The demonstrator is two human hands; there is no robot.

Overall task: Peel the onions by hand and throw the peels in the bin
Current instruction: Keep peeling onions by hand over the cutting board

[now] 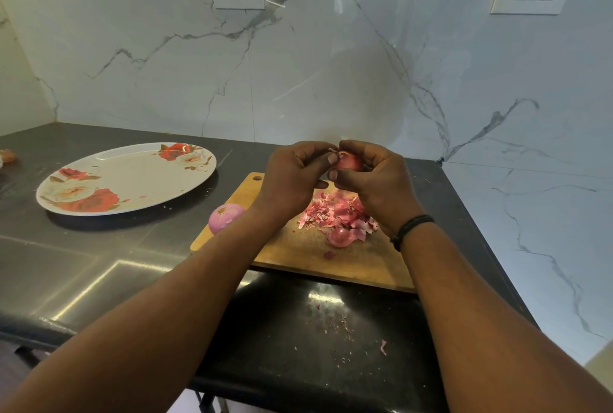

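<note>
Dark counter, marble-walled: onion held above cutting board, left hand and right hand fingers clamped on it; risk judged: peel scraps dropping past peels.

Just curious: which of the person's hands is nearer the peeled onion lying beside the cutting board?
Left. The left hand is up and to the right of the peeled onion; the right hand is farther right, across the board.
</note>
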